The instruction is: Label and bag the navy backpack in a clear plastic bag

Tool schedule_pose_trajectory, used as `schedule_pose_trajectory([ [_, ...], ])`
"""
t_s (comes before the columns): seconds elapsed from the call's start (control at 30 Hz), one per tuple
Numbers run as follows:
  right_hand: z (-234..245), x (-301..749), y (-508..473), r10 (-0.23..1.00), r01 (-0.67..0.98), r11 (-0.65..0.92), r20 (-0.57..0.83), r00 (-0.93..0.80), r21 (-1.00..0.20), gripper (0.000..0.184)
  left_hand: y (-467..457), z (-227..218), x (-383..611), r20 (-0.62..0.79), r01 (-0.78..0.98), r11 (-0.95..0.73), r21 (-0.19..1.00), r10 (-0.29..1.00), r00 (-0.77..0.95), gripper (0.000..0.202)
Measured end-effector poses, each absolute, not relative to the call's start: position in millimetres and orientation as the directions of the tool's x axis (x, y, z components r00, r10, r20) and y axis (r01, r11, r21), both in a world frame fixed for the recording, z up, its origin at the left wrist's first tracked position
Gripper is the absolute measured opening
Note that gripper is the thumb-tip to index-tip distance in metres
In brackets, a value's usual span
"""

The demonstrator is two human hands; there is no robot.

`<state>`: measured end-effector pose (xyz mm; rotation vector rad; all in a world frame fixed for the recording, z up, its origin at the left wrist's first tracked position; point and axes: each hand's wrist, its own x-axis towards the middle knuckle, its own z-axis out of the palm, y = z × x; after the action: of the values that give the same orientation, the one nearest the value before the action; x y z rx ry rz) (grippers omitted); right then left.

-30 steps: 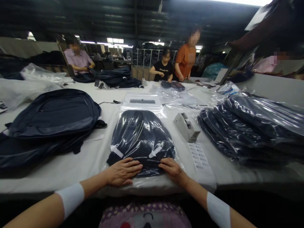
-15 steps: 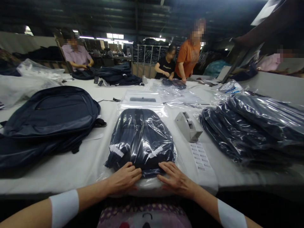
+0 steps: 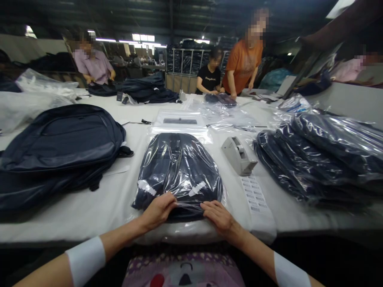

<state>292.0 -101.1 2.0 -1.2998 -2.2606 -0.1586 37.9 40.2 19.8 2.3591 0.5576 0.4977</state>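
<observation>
A dark navy backpack in a clear plastic bag (image 3: 178,171) lies on the white table (image 3: 98,207) right in front of me. My left hand (image 3: 158,210) rests on the bag's near left edge with its fingers curled onto the plastic. My right hand (image 3: 219,217) lies flat on the near right edge, fingers stretched out. Both wrists wear white bands. The bag's open end hangs over the table's front edge under my hands.
Unbagged navy backpacks (image 3: 60,147) are piled at the left. A stack of bagged backpacks (image 3: 317,155) lies at the right. A grey tape dispenser (image 3: 238,156) and a barcode label sheet (image 3: 253,193) sit between. Empty plastic bags (image 3: 179,121) lie behind. Other people work at the far side.
Both hands have shifted slightly up onto the bag's near edge. The left hand's fingers have curled in from flat. The view has tilted a little.
</observation>
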Motion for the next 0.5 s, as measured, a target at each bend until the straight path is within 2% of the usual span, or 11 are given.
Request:
schedule_pose_trajectory([
  [0.07, 7, 288, -98, 0.806, 0.828, 0.503, 0.482, -0.345, -0.248, 0.018, 41, 26, 41, 0.167, 0.324, -0.608, 0.725, 0.611, 0.773, 0.030],
  [0.17, 13, 284, -93, 0.835, 0.847, 0.447, 0.472, -0.282, -0.286, 0.018, 44, 32, 47, 0.104, 0.431, -0.572, 0.698, 0.677, 0.729, 0.030],
  [0.23, 14, 282, -90, 0.846, 0.880, 0.394, 0.480, -0.234, -0.264, 0.023, 46, 34, 48, 0.087, 0.454, -0.611, 0.649, 0.652, 0.754, 0.028],
  [0.33, 13, 279, -95, 0.852, 0.922, 0.316, 0.493, -0.173, -0.222, 0.027, 42, 27, 44, 0.075, 0.408, -0.718, 0.564, 0.537, 0.840, 0.020],
  [0.4, 4, 280, -97, 0.840, 0.935, 0.299, 0.518, -0.164, -0.189, 0.030, 41, 11, 42, 0.098, 0.393, -0.785, 0.480, 0.493, 0.865, 0.034],
  [0.47, -14, 287, -94, 0.805, 0.927, 0.352, 0.547, -0.228, -0.132, 0.033, 46, -12, 45, 0.091, 0.415, -0.842, 0.345, 0.470, 0.878, 0.053],
  [0.5, -24, 291, -90, 0.769, 0.923, 0.377, 0.583, -0.262, -0.083, 0.037, 50, -23, 48, 0.077, 0.434, -0.857, 0.278, 0.470, 0.879, 0.055],
])
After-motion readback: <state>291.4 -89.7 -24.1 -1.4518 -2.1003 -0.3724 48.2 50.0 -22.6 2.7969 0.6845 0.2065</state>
